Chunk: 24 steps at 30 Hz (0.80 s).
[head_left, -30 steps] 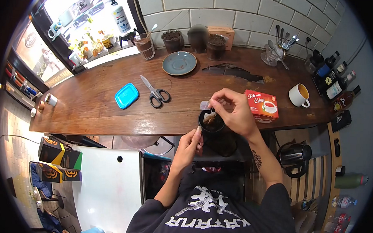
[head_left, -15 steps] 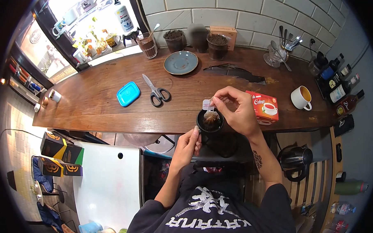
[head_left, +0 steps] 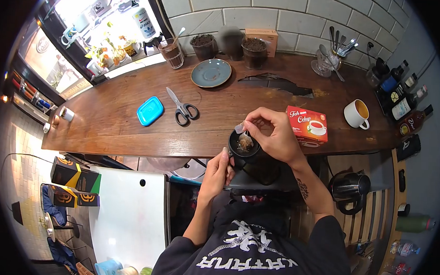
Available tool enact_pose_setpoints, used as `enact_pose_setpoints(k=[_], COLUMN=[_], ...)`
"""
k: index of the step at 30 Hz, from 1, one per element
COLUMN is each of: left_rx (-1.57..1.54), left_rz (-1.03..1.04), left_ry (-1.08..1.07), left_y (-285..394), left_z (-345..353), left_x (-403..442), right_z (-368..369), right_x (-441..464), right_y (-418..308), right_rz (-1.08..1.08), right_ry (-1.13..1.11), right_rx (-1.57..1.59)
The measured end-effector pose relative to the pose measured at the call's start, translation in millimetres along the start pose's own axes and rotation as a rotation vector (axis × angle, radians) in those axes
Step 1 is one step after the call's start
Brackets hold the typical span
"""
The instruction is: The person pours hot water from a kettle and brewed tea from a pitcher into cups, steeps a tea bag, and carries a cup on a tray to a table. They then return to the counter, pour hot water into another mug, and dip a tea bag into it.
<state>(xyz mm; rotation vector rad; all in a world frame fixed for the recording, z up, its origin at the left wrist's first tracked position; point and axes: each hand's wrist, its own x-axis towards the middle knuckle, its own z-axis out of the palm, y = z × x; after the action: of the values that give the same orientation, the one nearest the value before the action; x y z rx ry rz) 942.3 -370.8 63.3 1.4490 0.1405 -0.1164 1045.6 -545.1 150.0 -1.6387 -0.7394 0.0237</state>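
Observation:
A black cup (head_left: 231, 148) stands at the front edge of the wooden counter. My left hand (head_left: 218, 172) is closed at its near left side, apparently on the handle, which the fingers mostly hide. Over the rim, my right hand (head_left: 273, 134) pinches the string of a tea bag (head_left: 245, 143) between thumb and forefinger. The bag is inside the mouth of the cup, looking brown and wet. Its pale paper tag (head_left: 239, 129) sticks out to the left of my fingertips. A red tea box (head_left: 308, 125) stands just right of my right hand.
Scissors (head_left: 183, 111) and a blue lid (head_left: 150, 111) lie to the left. Behind are a grey plate (head_left: 211, 73), a glass with a spoon (head_left: 172, 55) and soil-filled pots (head_left: 255, 56). A white mug (head_left: 356, 114) and several bottles (head_left: 402, 106) stand right. A kettle (head_left: 348, 190) sits lower right.
The tea bag and my right hand have shifted slightly down and left, and the tag has tilted. The cup and my left hand sit a little farther left in view.

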Motion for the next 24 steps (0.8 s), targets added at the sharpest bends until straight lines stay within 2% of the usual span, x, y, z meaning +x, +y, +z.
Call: enact_pose_setpoints(k=[6, 8, 12, 14, 18, 20, 24], left_rx=[0.134, 0.331, 0.47, 0.548, 0.531, 0.261, 0.183], left_rz=[0.039, 0.039, 0.063, 0.148, 0.125, -0.034, -0.08], left_ry=[0.058, 0.164, 0.219, 0.221, 0.162, 0.045, 0.038], left_y=[7.8, 15.6, 18.6, 8.8, 11.1, 23.7, 24.3], left_z=[6.0, 11.8, 12.3, 8.5, 3.7, 6.5, 8.5], left_x=[-5.3, -8.2, -8.5, -5.6, -6.0, -9.6, -9.6], right_z=[-8.9, -8.7, -13.7, -15.4, -13.0, -14.0, -15.6], right_x=[0.6, -1.2, -2.1, -2.4, -4.7, -4.6, -2.3], right_y=[-4.8, -2.0, -8.7, -9.6, -3.6, -6.4, -14.9], right_rz=[0.005, 0.005, 0.019, 0.023, 0.051, 0.079, 0.139], right_ry=[0.004, -0.015, -0.018, 0.0, -0.054, -0.075, -0.113], right_rx=[-0.048, -0.046, -0.033, -0.034, 0.06, 0.117, 0.148])
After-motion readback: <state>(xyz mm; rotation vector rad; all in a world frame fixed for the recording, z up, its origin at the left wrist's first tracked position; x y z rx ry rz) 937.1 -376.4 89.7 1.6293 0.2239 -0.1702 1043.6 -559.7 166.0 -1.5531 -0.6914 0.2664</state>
